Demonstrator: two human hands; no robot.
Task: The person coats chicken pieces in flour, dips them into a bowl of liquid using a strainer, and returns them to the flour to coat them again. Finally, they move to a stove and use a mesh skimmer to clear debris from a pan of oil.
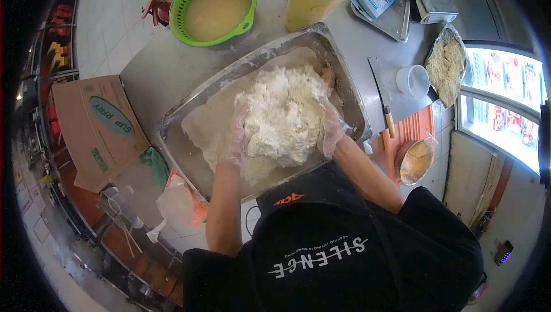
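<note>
A deep metal tray (351,85) on the table holds a bed of white flour (206,125). My left hand (237,134), in a clear plastic glove, cups the left side of a large loose heap of flour (284,114). On its right side, my right hand (332,123), gloved the same way, presses in against the heap. The fingers of both hands are mostly buried, so their exact grip is hidden. A small pale-brown piece (328,77) pokes out at the heap's far right edge; I cannot make out what it is.
Beyond the tray stand a green basket (251,8) with cloudy liquid and a roll of film (318,2). To the right lie a long knife (381,94), a white tub (412,81) and a foil-lined tray of crumbs (446,62). A cardboard box (94,131) is at left.
</note>
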